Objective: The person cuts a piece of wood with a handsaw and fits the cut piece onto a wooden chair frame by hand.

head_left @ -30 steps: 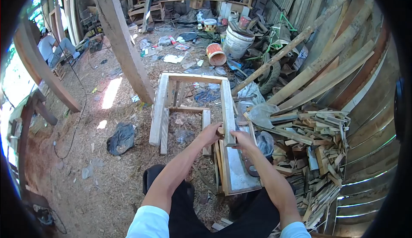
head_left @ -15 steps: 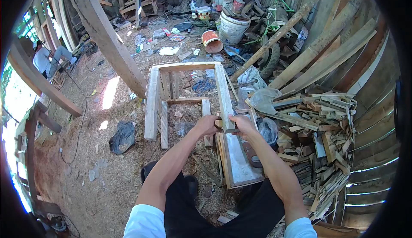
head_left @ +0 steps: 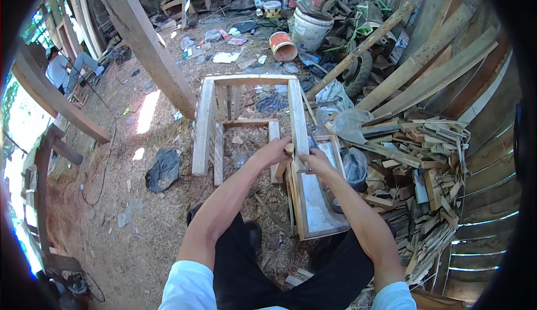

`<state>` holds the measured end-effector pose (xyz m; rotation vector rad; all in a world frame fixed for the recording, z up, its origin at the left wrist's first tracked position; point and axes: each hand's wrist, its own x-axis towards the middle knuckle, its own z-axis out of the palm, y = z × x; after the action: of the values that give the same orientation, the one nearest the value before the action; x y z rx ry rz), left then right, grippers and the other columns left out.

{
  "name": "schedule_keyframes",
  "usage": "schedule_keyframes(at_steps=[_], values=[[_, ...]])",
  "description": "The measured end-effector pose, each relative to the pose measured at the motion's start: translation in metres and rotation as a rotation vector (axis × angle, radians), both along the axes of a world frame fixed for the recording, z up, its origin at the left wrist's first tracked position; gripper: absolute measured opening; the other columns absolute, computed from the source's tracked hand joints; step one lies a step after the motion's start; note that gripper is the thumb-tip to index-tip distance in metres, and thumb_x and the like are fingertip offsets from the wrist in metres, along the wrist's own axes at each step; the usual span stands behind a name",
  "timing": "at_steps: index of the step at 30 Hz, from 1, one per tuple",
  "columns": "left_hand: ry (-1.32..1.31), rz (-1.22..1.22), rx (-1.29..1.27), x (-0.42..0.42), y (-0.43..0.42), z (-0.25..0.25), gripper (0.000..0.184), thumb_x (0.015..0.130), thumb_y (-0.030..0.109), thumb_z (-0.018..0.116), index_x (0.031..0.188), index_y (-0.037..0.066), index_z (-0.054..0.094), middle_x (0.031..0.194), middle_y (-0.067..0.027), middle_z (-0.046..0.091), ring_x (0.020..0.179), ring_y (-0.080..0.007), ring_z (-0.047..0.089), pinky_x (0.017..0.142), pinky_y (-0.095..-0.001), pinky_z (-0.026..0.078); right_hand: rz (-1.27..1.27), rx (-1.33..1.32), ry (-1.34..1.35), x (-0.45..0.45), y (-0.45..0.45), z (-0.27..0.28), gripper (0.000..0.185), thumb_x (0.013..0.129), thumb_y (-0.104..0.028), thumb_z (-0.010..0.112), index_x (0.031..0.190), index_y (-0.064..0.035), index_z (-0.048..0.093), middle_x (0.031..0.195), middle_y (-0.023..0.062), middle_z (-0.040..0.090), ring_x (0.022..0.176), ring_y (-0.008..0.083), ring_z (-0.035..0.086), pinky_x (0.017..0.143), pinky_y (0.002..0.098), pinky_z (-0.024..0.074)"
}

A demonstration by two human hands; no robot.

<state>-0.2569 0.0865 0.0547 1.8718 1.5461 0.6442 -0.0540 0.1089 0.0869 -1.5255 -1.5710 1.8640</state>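
Observation:
A wooden frame (head_left: 202, 125), like a chair or stool frame, lies before my knees with its long pieces pointing toward me. My left hand (head_left: 273, 153) is closed on a small piece of wood (head_left: 289, 148), its pale end showing against the inner side of the frame's right-hand leg. Around the near end of that leg, my right hand (head_left: 318, 163) is gripping from the outer side. Under both hands rests a wood-edged panel (head_left: 319, 212) with a whitish top. A dark object (head_left: 336, 205) on it is mostly covered by my right forearm.
Scrap wood (head_left: 425, 170) is heaped on the right. A slanted post (head_left: 148, 47) stands at left front. Buckets (head_left: 309, 29) and litter lie farther back. A black plastic bag (head_left: 163, 170) is on the shavings-covered floor. Another person (head_left: 59, 70) sits at far left.
The view has tilted and shifted slightly, so the scene sits a little right. My left hand is slightly farther up along the leg; my right hand keeps its hold near the end.

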Motion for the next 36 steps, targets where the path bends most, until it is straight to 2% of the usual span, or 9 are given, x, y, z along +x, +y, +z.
schedule_keyframes(at_steps=[2, 6, 15, 18, 24, 26, 27, 31, 36], values=[[0.027, 0.0, 0.043, -0.001, 0.0, 0.001, 0.062, 0.075, 0.016, 0.08, 0.129, 0.007, 0.051, 0.093, -0.0263, 0.068, 0.093, -0.0444, 0.066, 0.079, -0.0481, 0.054, 0.017, -0.004, -0.011, 0.0, 0.0, -0.005, 0.046, 0.093, -0.034, 0.065, 0.121, 0.0007, 0.056, 0.113, 0.014, 0.061, 0.104, 0.028, 0.059, 0.084, 0.0494, 0.0515], [0.004, -0.011, 0.089, 0.003, 0.0, 0.006, 0.058, 0.077, 0.012, 0.077, 0.128, 0.008, 0.051, 0.091, -0.0263, 0.068, 0.091, -0.0446, 0.066, 0.077, -0.0482, 0.053, -0.018, 0.001, -0.003, 0.001, 0.0, -0.007, 0.041, 0.092, -0.035, 0.065, 0.114, -0.0008, 0.058, 0.107, 0.0115, 0.061, 0.102, 0.0262, 0.059, 0.084, 0.0479, 0.0522], [0.1, -0.031, 0.006, 0.003, 0.0, -0.004, 0.056, 0.079, 0.011, 0.075, 0.127, 0.002, 0.048, 0.094, -0.0249, 0.068, 0.093, -0.0426, 0.066, 0.079, -0.0467, 0.054, 0.001, -0.011, -0.005, 0.001, 0.001, 0.018, 0.041, 0.091, -0.036, 0.067, 0.111, -0.0016, 0.06, 0.112, 0.0129, 0.061, 0.103, 0.0258, 0.059, 0.084, 0.0473, 0.0525], [0.041, -0.032, 0.079, 0.001, -0.003, -0.005, 0.057, 0.079, 0.012, 0.074, 0.129, 0.003, 0.048, 0.097, -0.025, 0.068, 0.096, -0.0425, 0.065, 0.081, -0.047, 0.053, -0.015, -0.026, 0.011, 0.0, 0.002, 0.014, 0.04, 0.09, -0.035, 0.067, 0.111, -0.0011, 0.06, 0.115, 0.0138, 0.06, 0.106, 0.0265, 0.058, 0.085, 0.0475, 0.0524], [0.104, -0.058, 0.035, -0.006, -0.001, -0.001, 0.062, 0.078, 0.012, 0.076, 0.134, 0.006, 0.048, 0.1, -0.0236, 0.069, 0.098, -0.0418, 0.065, 0.084, -0.0476, 0.053, -0.042, -0.046, 0.004, 0.0, 0.003, 0.01, 0.046, 0.09, -0.034, 0.067, 0.12, -0.0001, 0.059, 0.128, 0.0179, 0.056, 0.117, 0.029, 0.053, 0.085, 0.049, 0.0514], [0.08, -0.065, 0.033, -0.009, -0.003, -0.001, 0.063, 0.077, 0.017, 0.077, 0.133, 0.009, 0.05, 0.097, -0.0236, 0.069, 0.096, -0.0421, 0.066, 0.081, -0.0476, 0.054, -0.085, 0.021, -0.002, 0.0, 0.003, 0.008, 0.049, 0.085, -0.035, 0.07, 0.118, 0.0013, 0.061, 0.112, 0.0158, 0.063, 0.1, 0.0269, 0.062, 0.077, 0.0453, 0.0532], [0.056, -0.073, 0.029, -0.01, -0.003, -0.001, 0.063, 0.075, 0.021, 0.079, 0.132, 0.012, 0.053, 0.094, -0.0236, 0.069, 0.093, -0.0424, 0.066, 0.078, -0.0477, 0.054, -0.083, 0.022, -0.002, 0.001, 0.004, 0.008, 0.049, 0.085, -0.035, 0.07, 0.118, 0.0013, 0.061, 0.112, 0.0158, 0.063, 0.1, 0.0269, 0.062, 0.077, 0.0453, 0.0532], [0.052, -0.099, 0.12, -0.013, -0.006, -0.004, 0.056, 0.075, 0.024, 0.08, 0.126, 0.013, 0.058, 0.091, -0.0221, 0.07, 0.089, -0.0423, 0.067, 0.076, -0.0479, 0.054, -0.068, 0.0, 0.006, -0.001, 0.004, 0.014, 0.047, 0.085, -0.034, 0.07, 0.116, 0.0003, 0.062, 0.11, 0.0146, 0.064, 0.097, 0.0262, 0.063, 0.076, 0.0444, 0.0533], [0.103, -0.108, -0.019, -0.006, -0.01, -0.003, 0.051, 0.076, 0.03, 0.079, 0.118, 0.009, 0.06, 0.095, -0.0208, 0.07, 0.093, -0.0407, 0.066, 0.081, -0.0478, 0.053, -0.06, -0.016, 0.036, 0.002, 0.007, 0.01, 0.044, 0.085, -0.034, 0.07, 0.114, -0.0006, 0.063, 0.108, 0.0137, 0.065, 0.095, 0.0256, 0.064, 0.074, 0.043, 0.0533]])
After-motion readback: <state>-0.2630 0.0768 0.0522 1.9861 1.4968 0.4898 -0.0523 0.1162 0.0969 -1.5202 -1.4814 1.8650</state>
